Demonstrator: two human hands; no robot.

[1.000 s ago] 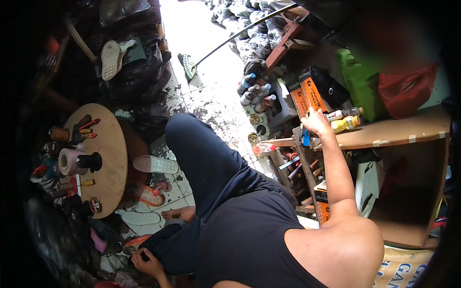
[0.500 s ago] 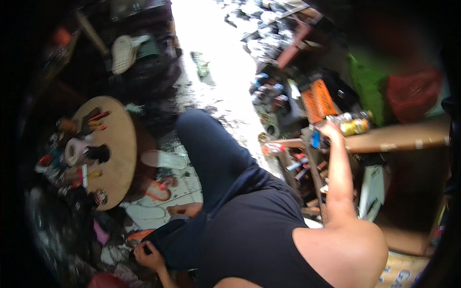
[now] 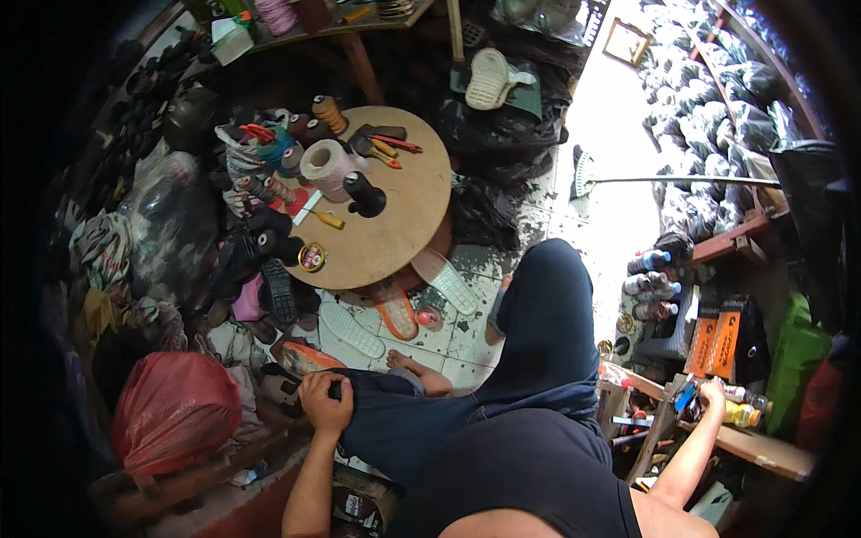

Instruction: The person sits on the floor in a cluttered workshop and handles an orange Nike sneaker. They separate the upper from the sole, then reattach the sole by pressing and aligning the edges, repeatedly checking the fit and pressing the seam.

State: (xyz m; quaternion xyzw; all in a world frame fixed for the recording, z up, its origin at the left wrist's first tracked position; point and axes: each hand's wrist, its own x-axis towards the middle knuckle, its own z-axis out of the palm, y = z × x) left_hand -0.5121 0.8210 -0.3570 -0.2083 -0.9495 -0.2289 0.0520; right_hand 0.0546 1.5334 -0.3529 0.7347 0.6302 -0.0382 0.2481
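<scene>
My left hand (image 3: 325, 400) rests on the knee of my dark trousers (image 3: 404, 421), fingers loosely bent over it and holding nothing. My right hand (image 3: 711, 391) reaches out at the right to a wooden shelf (image 3: 762, 453), fingers closed beside a blue object (image 3: 684, 395) and plastic bottles with yellow labels or contents (image 3: 743, 414); what it grips is too small to make out. An orange-and-black box (image 3: 717, 336) stands just behind that hand. Orange and white shoe soles (image 3: 448, 280) lie on the tiles near my bare foot.
A round board table (image 3: 386, 242) holds thread cones (image 3: 326, 161) and hand tools (image 3: 386, 150). Bagged bundles (image 3: 691, 134) line the upper right, near a long-handled brush (image 3: 583, 172). Bottles (image 3: 646, 287) stand by the right shelf. A red bag (image 3: 175, 412) and cloth piles crowd the left.
The view has swung left, so the round table, shelf and my body appear shifted rightward and more of the left-side piles shows. Both hands stay at roughly the same places.
</scene>
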